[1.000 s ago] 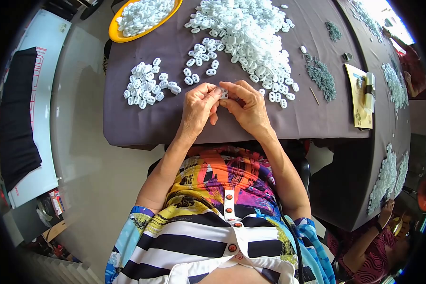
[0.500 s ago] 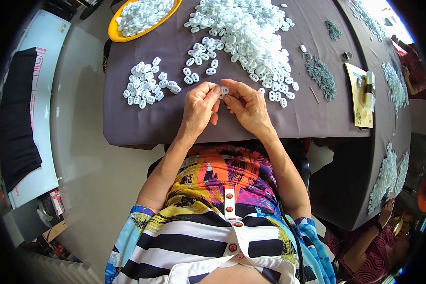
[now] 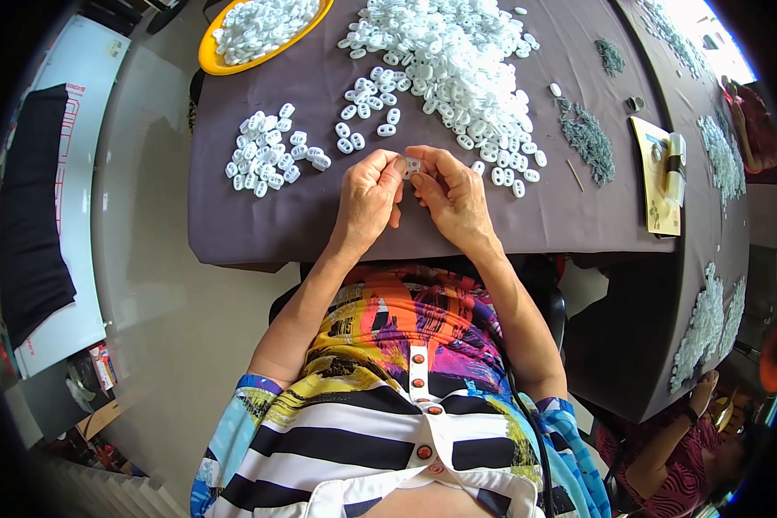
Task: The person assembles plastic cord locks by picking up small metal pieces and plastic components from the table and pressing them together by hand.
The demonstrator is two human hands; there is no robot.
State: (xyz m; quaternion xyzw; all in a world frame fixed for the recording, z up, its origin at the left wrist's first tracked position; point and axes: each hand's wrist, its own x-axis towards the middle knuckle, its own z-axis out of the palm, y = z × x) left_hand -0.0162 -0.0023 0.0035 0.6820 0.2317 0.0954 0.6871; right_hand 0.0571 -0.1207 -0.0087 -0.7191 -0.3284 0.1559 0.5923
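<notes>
A small white oval plastic piece with two holes [image 3: 413,164] is held up just above the near part of the table. My right hand [image 3: 459,198] is closed, pinching it between thumb and index finger. My left hand [image 3: 365,197] is closed too, its thumb and fingertip pressed together at the piece's left edge. Whether something tiny sits in that left pinch, I cannot make out. Beyond my hands spreads a large heap of like white pieces [image 3: 453,65], with a few loose ones [image 3: 386,130] nearer. A smaller pile of them [image 3: 263,154] lies to the left.
A yellow-orange bowl [image 3: 205,53] of white pieces stands far left. To the right are small grey-green parts [image 3: 589,142], a thin stick [image 3: 575,175] and a yellow packet [image 3: 656,203]. Another person's hand [image 3: 706,388] rests by a side table holding pale piles [image 3: 699,324].
Both hands keep the same pinch on the white piece, almost unmoved. The view has shifted very slightly.
</notes>
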